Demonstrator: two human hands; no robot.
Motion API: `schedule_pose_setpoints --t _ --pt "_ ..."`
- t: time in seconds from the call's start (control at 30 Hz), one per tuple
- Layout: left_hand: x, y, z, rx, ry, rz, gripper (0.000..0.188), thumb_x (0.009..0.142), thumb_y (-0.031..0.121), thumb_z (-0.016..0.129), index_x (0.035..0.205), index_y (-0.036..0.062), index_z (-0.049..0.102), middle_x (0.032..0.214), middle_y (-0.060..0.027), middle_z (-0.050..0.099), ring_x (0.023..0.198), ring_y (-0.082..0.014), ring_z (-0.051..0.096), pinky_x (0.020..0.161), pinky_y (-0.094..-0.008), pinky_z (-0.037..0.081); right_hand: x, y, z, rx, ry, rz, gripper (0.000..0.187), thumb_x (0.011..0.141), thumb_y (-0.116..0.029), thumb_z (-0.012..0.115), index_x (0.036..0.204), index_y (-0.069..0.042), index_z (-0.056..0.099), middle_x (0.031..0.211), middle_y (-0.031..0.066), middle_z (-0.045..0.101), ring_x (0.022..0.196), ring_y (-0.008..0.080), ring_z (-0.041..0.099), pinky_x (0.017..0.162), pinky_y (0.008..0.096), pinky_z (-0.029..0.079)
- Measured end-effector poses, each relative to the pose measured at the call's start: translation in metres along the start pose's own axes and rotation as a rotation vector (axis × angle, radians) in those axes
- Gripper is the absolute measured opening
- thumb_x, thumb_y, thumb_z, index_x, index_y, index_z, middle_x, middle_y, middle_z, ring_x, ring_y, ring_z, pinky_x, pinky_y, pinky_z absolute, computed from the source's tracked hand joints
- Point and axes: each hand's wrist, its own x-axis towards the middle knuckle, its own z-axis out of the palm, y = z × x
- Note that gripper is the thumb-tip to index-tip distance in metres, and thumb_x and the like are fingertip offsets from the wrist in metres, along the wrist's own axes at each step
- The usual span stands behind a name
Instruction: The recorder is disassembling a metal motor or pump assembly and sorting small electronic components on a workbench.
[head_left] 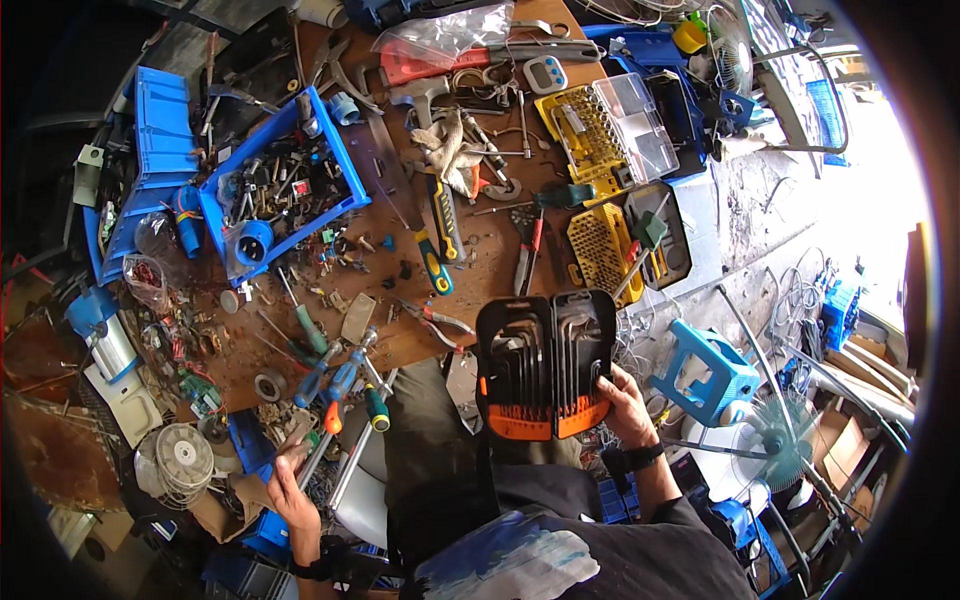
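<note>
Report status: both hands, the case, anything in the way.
Right hand gripping open hex-key case. Left hand near screwdrivers, grip unclear. Pliers on table, left of case.

hex key case (520,425) without legible lettering, any print elsewhere too small to read

right grip (629,412): fingers behind key case (516,424) hidden | left grip (294,497), left of key case: fingertip contact unclear | blue bin (338,155), beyond key case leftward: loose parts (288,185) indistinct | shirt (640,555), below key case: cut by lower edge
</note>
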Motion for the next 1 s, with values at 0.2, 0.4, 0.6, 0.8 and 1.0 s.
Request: schedule_pose_setpoints --t 0.2,0.4,0.6,0.8,1.0 --pt "0.001 -0.035 -0.02 0.159 -0.031 0.081 0.051 0.115 0.013 0.048 0.165 0.0052 0.041 0.151 -0.0232 0.049 0.137 -0.037 0.061 0.115 -0.0392 0.048 -0.03 0.01 -0.038 0.035 -0.015 0.033 0.031 0.106 -0.009 0.068 0.136 -0.002 0.067 0.127 0.004 0.075 0.113 0.0152 0.072 0.1 0.0338 0.058" --pt "0.002 -0.002 -0.01 0.154 0.101 0.023 0.049 0.118 0.027 0.044 0.159 0.0013 0.049 0.148 -0.0229 0.054 0.138 -0.035 0.062 0.113 -0.04 0.049 -0.044 0.018 -0.04 0.019 0.049 0.059 0.027 0.105 -0.014 0.07 0.13 -0.004 0.068 0.121 0.0028 0.076 0.111 0.0157 0.071 0.101 0.0355 0.056" --pt "-0.001 0.031 0.018 0.016 0.131 0.056 0.049 0.117 0.032 0.048 0.126 -0.0116 0.067 0.126 -0.0201 0.073 0.117 -0.0268 0.07 0.109 -0.0373 0.052 -0.033 0.019 -0.028 0.021 0.027 0.045 0.03 0.106 -0.012 0.068 0.135 -0.002 0.066 0.126 0.0036 0.075 0.113 0.0162 0.071 0.104 0.0363 0.056" --pt "0.0 -0.009 -0.003 0.064 0.057 0.05 0.046 0.117 0.013 0.044 0.162 0.0016 0.045 0.149 -0.0237 0.053 0.136 -0.0362 0.063 0.114 -0.0418 0.051 -0.017 0.026 -0.034 0.071 -0.01 0.028 0.034 0.106 -0.007 0.067 0.139 -0.001 0.065 0.128 0.0045 0.075 0.113 0.0147 0.072 0.102 0.0336 0.058" --pt "-0.002 0.003 0.012 0.126 0.158 0.163 0.048 0.116 0.033 0.053 0.129 -0.0114 0.066 0.127 -0.0208 0.072 0.117 -0.0258 0.07 0.107 -0.0372 0.054 -0.012 0.024 -0.03 0.056 -0.001 0.03 0.033 0.106 -0.007 0.067 0.139 -0.001 0.066 0.127 0.0043 0.076 0.112 0.0146 0.073 0.101 0.0337 0.058"
